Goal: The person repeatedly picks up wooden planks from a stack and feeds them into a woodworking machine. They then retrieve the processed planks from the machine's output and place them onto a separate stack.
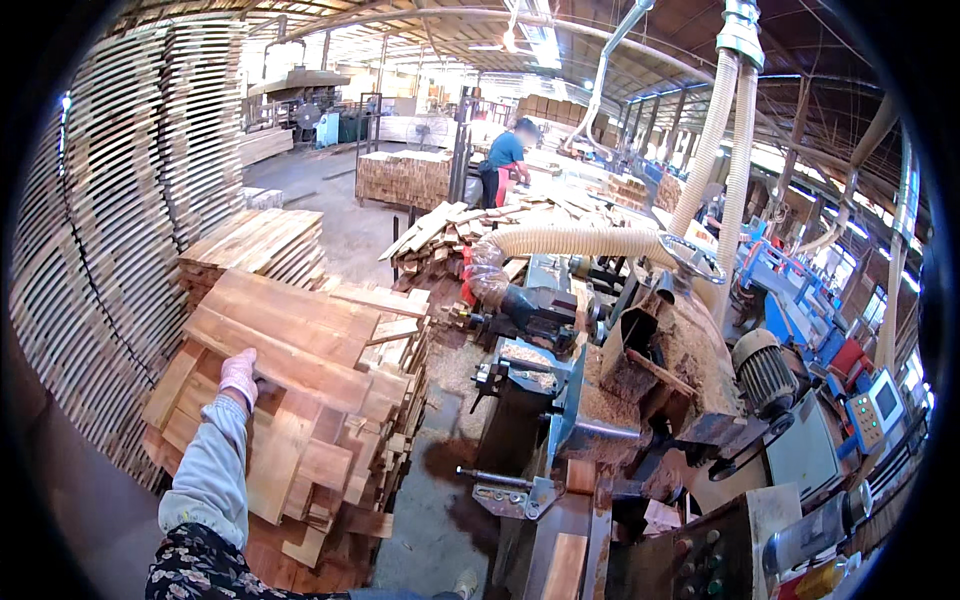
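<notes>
- Pink-gloved left hand [238,376] touches the near edge of a broad brown plank [275,345], which lies on top of a low wood pile [325,465].
- Its fingers sit at that edge; I cannot tell whether they are clamped on it or only resting. The right hand is out of view, so I cannot tell how its fingers stand.
- One open-mouthed metal box [622,355] on the machine has a dark inside, its contents unclear; sawdust [702,335] thickly coats the housing beside it.
- One narrow channel [599,540] carries two wood pieces: one reddish block [580,477] and one pale strip [565,565].
- Counted around the machine: two upright ribbed hoses, one curved horizontal hose [580,240], one grey motor [763,372], one control panel [876,408].
- One co-worker [506,155] in a blue top stands behind one heap of loose boards [450,235].
</notes>
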{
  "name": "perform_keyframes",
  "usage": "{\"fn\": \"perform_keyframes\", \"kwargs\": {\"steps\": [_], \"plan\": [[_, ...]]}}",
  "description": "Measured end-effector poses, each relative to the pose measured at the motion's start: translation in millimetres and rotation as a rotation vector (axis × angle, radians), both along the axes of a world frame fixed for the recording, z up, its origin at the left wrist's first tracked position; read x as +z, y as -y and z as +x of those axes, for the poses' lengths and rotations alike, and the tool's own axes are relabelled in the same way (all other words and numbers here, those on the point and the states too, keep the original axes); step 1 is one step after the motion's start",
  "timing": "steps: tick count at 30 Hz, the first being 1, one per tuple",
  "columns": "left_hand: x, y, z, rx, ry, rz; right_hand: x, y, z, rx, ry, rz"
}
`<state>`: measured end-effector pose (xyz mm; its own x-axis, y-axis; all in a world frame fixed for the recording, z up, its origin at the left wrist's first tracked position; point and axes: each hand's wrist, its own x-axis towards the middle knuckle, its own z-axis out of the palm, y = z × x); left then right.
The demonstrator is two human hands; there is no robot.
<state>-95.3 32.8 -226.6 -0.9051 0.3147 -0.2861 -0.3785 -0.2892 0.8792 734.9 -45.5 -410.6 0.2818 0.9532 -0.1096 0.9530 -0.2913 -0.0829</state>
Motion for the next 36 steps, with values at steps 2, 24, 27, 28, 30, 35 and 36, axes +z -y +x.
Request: {"fn": "perform_keyframes", "kwargs": {"steps": [2,24,27,28,30,35,36], "plan": [[-6.5,12.6,-27.5,0.122,-0.077,0.119,-3.8,-37.2,-7.9,0.066,-0.021,0.029],[20.6,-106.0,380.6,-0.658,-0.331,-0.038,189.5,-180.3,-234.3,0.845,-0.637,0.252],[2.8,-109.0,406.1,-1.059,-0.310,0.005,135.4,-150.9,-195.3,0.607,-0.652,0.371],[8.3,-111.3,396.6,-1.113,-0.544,-0.025,122.0,-137.1,-179.6,0.544,-0.601,0.398],[81.7,-121.9,359.3,-1.168,-1.064,-0.338,75.8,-87.9,-118.4,0.397,-0.381,0.495],[146.9,-175.2,172.3,-0.700,-1.441,-0.878,88.4,54.4,-21.6,-0.057,-0.254,-0.080],[106.9,-166.8,78.2,-0.372,-1.692,-0.980,83.5,66.0,-9.2,-0.043,-0.238,-0.101]]}}
